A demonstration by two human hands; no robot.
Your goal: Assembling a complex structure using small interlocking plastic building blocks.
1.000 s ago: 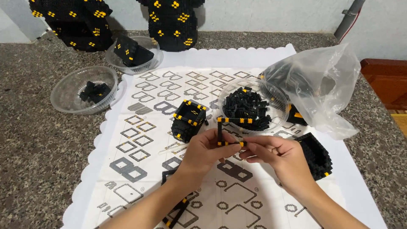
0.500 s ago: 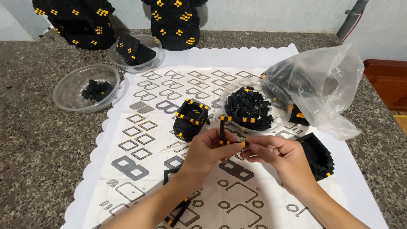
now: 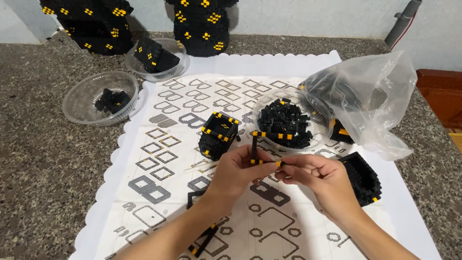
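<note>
My left hand (image 3: pixel 239 174) and my right hand (image 3: pixel 315 179) meet over the white patterned mat (image 3: pixel 159 144). Together they pinch a thin L-shaped strip of black bricks with yellow studs (image 3: pixel 255 150): one arm stands upright above my left fingers, the other runs sideways to my right fingertips. A square open frame of black and yellow bricks (image 3: pixel 219 135) stands just beyond my left hand. A clear dish of loose black bricks (image 3: pixel 287 124) sits behind both hands.
A clear plastic bag (image 3: pixel 366 98) lies at the right, with a black brick block (image 3: pixel 363 177) near my right wrist. Two clear bowls (image 3: pixel 101 97) (image 3: pixel 156 58) with black pieces sit at the back left. Tall black-and-yellow brick builds (image 3: pixel 202 24) stand against the wall. Loose strips (image 3: pixel 204 239) lie by my left forearm.
Both hands stay together on the strip, shifting it only slightly; the view has tilted a little.
</note>
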